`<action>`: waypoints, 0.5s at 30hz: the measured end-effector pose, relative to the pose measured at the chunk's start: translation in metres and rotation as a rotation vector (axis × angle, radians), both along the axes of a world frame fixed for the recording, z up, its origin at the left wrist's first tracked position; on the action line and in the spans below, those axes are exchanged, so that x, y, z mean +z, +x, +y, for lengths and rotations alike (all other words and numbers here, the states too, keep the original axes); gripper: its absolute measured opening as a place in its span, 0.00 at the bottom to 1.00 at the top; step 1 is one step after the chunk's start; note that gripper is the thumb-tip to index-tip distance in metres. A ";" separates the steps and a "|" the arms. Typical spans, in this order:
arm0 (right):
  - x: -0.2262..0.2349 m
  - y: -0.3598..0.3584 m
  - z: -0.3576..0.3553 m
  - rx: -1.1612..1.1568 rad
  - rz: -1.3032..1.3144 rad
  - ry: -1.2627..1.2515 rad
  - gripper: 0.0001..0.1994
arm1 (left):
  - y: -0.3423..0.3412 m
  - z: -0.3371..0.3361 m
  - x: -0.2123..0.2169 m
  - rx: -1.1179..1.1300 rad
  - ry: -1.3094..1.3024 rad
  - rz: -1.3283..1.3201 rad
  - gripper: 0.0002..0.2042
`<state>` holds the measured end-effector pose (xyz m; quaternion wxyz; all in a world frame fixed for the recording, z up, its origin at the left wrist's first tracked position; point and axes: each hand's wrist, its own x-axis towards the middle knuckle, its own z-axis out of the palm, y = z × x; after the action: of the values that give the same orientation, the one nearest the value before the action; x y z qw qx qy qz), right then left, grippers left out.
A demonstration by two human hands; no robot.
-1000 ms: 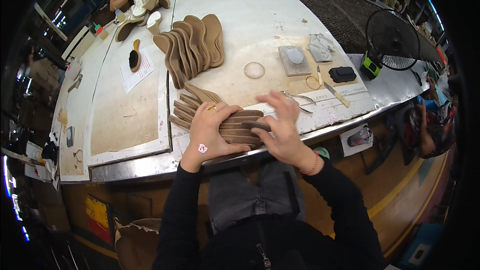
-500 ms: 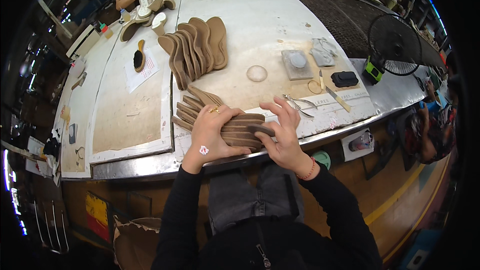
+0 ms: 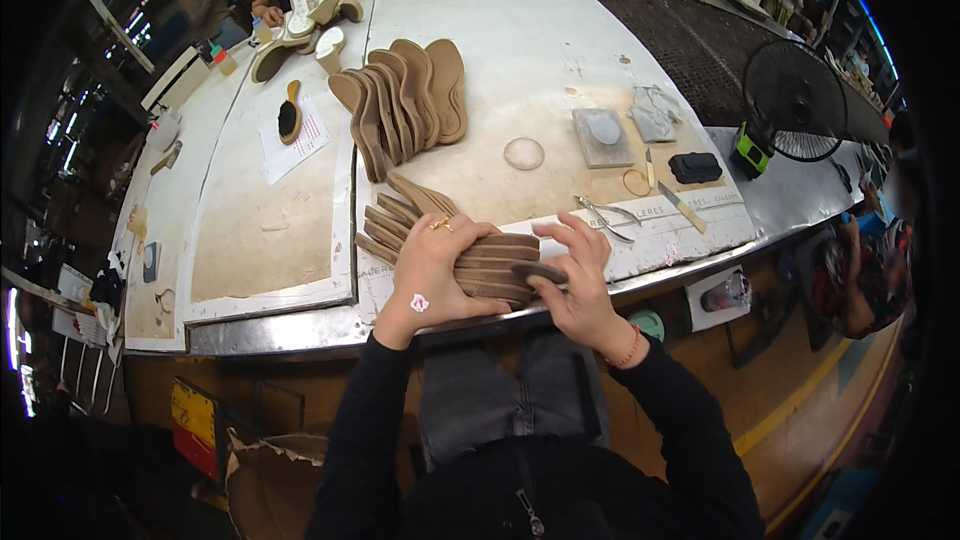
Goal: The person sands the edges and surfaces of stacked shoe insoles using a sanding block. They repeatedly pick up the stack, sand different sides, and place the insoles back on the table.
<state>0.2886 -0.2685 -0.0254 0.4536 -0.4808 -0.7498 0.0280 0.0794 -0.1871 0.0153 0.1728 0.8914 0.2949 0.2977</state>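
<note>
At centre frame, the left hand (image 3: 432, 265) is curled around stacked soles (image 3: 494, 267). The right hand (image 3: 583, 288), partly open, pinches a dark pad (image 3: 540, 272) at their right ends.

Looks matt and layered on the soles (image 3: 497, 265). Shines like metal on the table edge (image 3: 270, 332), left of the soles, and on the pliers (image 3: 592, 208), right of them. Beyond them, leftward, shows bristles and wood on the brush (image 3: 290, 118) and matt paper on the sheet (image 3: 310, 144). Beyond, rightward, looks like crumpled cloth on the rag (image 3: 655, 118).
</note>
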 end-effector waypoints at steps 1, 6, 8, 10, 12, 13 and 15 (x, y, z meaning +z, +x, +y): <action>-0.009 0.007 -0.004 -0.019 -0.035 -0.021 0.09 | 0.000 0.002 0.001 0.003 0.004 0.005 0.36; -0.017 0.031 -0.019 -0.094 -0.153 -0.098 0.09 | -0.001 0.001 0.004 0.015 -0.003 0.029 0.36; -0.001 0.030 -0.006 -0.099 -0.077 -0.037 0.09 | -0.001 0.001 0.000 0.021 0.023 0.010 0.36; 0.023 0.018 0.016 -0.063 -0.065 0.042 0.10 | 0.000 0.002 -0.001 0.019 0.036 -0.002 0.36; 0.036 0.003 0.039 0.007 -0.094 0.094 0.10 | 0.001 0.002 -0.002 0.026 0.039 0.000 0.36; 0.040 -0.005 0.050 0.052 -0.132 0.105 0.10 | 0.001 0.004 -0.004 0.025 0.033 0.020 0.38; 0.042 -0.009 0.056 0.101 -0.208 0.102 0.10 | -0.003 0.007 -0.006 0.034 0.017 0.057 0.44</action>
<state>0.2792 -0.2127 0.0161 0.3952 -0.4192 -0.8165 -0.0373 0.0766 -0.1798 0.0093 0.1514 0.8957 0.3123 0.2778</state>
